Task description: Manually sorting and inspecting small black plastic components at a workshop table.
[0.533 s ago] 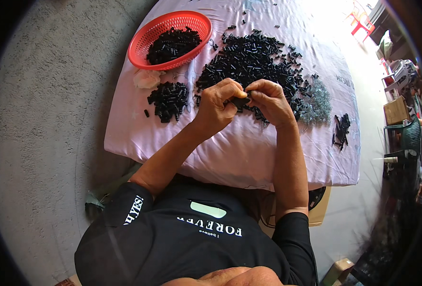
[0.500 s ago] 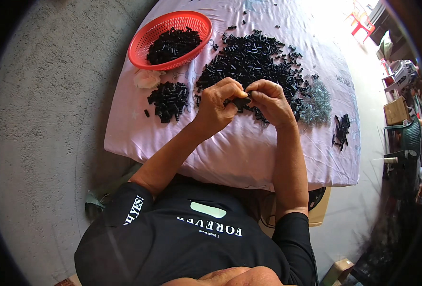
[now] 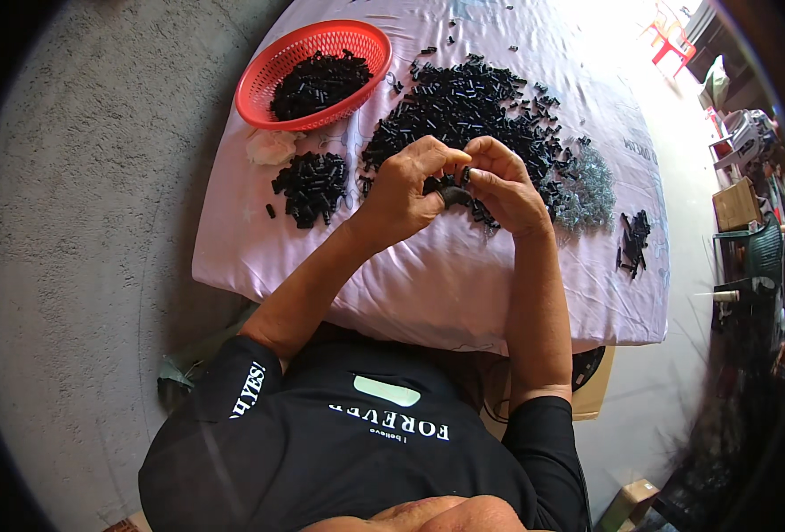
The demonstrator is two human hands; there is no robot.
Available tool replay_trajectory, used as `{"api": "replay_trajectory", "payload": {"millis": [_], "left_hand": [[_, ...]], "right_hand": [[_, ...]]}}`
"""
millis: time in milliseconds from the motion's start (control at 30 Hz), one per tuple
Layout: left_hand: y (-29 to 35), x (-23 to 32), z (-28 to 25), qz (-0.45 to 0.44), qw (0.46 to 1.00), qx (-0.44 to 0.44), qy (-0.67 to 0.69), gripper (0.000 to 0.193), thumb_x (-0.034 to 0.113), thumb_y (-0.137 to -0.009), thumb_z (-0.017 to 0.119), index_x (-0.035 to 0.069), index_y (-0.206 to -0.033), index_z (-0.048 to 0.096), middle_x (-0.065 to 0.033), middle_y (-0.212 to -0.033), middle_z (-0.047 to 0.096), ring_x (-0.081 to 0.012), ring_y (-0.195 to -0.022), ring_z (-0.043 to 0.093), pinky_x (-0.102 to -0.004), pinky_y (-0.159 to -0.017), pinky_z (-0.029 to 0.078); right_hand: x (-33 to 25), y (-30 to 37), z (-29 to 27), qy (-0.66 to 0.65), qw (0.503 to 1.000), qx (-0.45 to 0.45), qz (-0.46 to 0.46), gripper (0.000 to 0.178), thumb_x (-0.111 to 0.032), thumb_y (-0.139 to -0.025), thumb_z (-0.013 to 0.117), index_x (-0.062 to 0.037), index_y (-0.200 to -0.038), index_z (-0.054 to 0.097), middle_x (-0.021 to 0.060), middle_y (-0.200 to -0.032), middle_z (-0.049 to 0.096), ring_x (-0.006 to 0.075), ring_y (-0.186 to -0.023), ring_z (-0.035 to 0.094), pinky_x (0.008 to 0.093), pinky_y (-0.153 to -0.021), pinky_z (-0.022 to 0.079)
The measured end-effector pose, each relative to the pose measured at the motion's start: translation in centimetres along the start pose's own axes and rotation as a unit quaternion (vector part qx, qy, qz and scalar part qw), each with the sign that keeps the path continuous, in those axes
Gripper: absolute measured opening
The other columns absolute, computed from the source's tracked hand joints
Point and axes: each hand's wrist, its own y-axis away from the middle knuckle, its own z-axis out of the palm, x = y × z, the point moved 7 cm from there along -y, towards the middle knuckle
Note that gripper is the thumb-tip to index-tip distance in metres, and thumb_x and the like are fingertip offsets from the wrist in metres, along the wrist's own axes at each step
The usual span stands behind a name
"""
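1. Cloth-covered bench (image 3: 392, 293): pale pink, carrying everything listed below.
2. Large heap of short black tubular pieces (image 3: 463, 106): mid-bench, beyond the hands.
3. Red perforated plastic basket (image 3: 273, 62): far left, part-filled with similar black pieces.
4. Left hand (image 3: 401, 195): index finger reaching to the right fingertips; whether its grip is clenched on anything, I cannot tell.
5. Right hand (image 3: 509, 193): grip pinching a small black piece between thumb and fingers.
6. Smaller black pile (image 3: 311, 188): below the basket.
7. Silvery tangle (image 3: 592, 191): beside the large heap's right edge.
8. Thin black strips (image 3: 635, 241): near the right edge.
9. Small black piece (image 3: 467, 175): between the hands, above the bench.
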Motion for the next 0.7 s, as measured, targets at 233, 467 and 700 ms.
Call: {"api": "replay_trajectory", "payload": {"millis": [233,467,700], "left_hand": [[-0.28,0.44,0.01,0.024,0.999,-0.031,-0.007,0.038,-0.010,-0.066,0.062,0.003,-0.102,0.064,-0.0112,-0.088,0.057,-0.0273,-0.083,0.060,-0.0364,-0.073,0.049],[0.03,0.28,0.52,0.033,0.999,-0.021,0.011,0.036,-0.011,-0.065,0.061,0.001,-0.098,0.063,-0.0116,-0.089,0.058,-0.0276,-0.084,0.061,-0.0363,-0.075,0.051],[0.35,0.42,0.56,0.037,0.999,0.008,-0.007,0.032,-0.011,-0.065,0.061,0.001,-0.095,0.062,-0.0131,-0.087,0.058,-0.0294,-0.080,0.060,-0.0381,-0.070,0.050]], "right_hand": [[0.02,0.04,0.12,-0.004,1.000,-0.013,-0.001,0.026,-0.005,-0.087,0.067,-0.0038,-0.110,0.056,0.0045,-0.099,0.063,0.0098,-0.085,0.060,0.0234,-0.072,0.049],[0.09,0.14,-0.11,0.010,1.000,-0.003,0.010,0.025,-0.005,-0.085,0.070,-0.0034,-0.107,0.057,0.0036,-0.095,0.065,0.0091,-0.079,0.060,0.0224,-0.069,0.048],[0.24,0.15,-0.29,0.028,0.999,0.007,0.017,0.025,-0.005,-0.084,0.071,-0.0039,-0.106,0.059,0.0023,-0.093,0.065,0.0082,-0.077,0.059,0.0215,-0.066,0.048]]}}
